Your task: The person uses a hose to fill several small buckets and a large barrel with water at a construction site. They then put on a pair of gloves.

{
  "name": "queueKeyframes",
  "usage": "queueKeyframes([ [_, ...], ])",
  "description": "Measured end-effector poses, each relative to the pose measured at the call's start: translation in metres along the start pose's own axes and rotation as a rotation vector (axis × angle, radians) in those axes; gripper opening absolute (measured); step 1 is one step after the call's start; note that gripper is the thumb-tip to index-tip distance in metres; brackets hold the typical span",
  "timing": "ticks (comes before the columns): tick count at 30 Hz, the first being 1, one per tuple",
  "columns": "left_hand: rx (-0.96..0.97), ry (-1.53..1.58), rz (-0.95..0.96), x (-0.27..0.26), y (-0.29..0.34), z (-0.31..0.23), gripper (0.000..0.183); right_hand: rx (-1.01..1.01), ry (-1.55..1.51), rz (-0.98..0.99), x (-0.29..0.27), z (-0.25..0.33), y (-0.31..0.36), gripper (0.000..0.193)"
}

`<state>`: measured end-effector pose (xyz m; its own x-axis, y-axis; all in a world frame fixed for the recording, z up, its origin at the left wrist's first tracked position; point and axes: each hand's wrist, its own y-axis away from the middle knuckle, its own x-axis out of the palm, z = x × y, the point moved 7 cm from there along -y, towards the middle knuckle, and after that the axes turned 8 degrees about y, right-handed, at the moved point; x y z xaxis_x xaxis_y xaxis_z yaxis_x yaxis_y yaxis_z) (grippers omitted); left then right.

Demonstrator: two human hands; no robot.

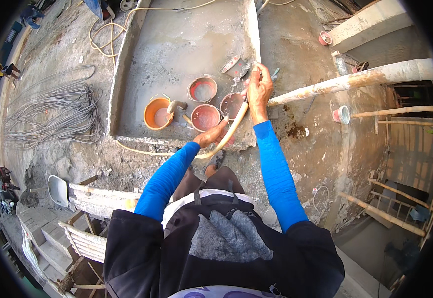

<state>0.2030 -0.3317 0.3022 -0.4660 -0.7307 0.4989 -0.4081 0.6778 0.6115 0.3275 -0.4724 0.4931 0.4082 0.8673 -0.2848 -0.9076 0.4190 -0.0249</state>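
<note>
Smooth pale-yellow hose (234, 127) curves up over the near edge of the rough concrete trough (120, 79), upper end at the right hand (259, 93). Right fingers curled, can't tell what they pinch. Left hand (212, 135) at the rim of a round, crusted reddish bucket (205, 118), grip unclear. Orange bucket (152, 117) stands left in wet grey sludge (177, 49).

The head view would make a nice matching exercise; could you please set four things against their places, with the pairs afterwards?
Things:
1. orange bucket
2. bundle of thin rods
3. pale-yellow hose
4. thick pale pole

Places:
A. on the ground, left of the walled trough
B. slanting toward the picture's right edge
C. leftmost of the containers in the trough
D. curving up to the right hand

Pairs: 1-C, 2-A, 3-D, 4-B
</note>
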Motion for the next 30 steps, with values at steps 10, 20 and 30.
queueKeyframes([
  [10, 0.378, -0.806, -0.498, -0.153, 0.128, 0.024, 0.06, 0.062, -0.206, -0.227, -0.004, 0.05, -0.131, 0.023],
  [20, 0.378, -0.869, -0.73, -0.111, 0.337, 0.043, 0.059, 0.57, 0.144, 0.258, 0.1, -0.165, -0.041, 0.026],
  [30, 0.455, -0.834, -0.754, -0.115, 0.413, 0.005, 0.068, 0.54, 0.335, 0.443, 0.16, -0.203, 0.033, 0.026],
])
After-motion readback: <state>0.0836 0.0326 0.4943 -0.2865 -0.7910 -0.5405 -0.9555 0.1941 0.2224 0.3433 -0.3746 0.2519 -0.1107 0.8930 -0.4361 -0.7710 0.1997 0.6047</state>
